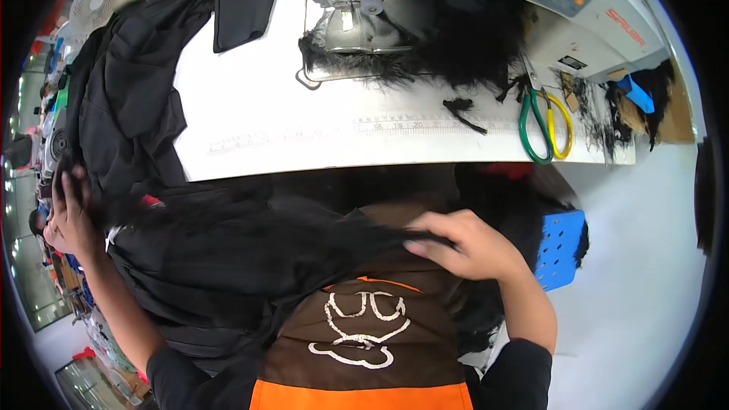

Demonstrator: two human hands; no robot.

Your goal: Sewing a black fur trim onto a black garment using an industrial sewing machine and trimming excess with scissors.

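My right hand (467, 247) pinches the end of a black furry fabric strip (304, 235) between thumb and fingers. The strip stretches leftward across my lap, blurred by motion. At the far left, my raised left hand (72, 220) is beside the dark cloth near the strip's other end; its fingers are smeared, so its grip is unclear. Above, more black furry material (463, 30) lies under and beside the needle area of a white sewing machine (592, 19). Black garment fabric (137, 83) is heaped along the table's left side.
Scissors (538, 129) with green and yellow handles lie on the white table (266, 137), near a small black scrap (463, 112). A blue perforated container (560, 250) stands below at the right. Loose fibres (600, 110) gather near the table's right end. A fan (97, 1) stands far left.
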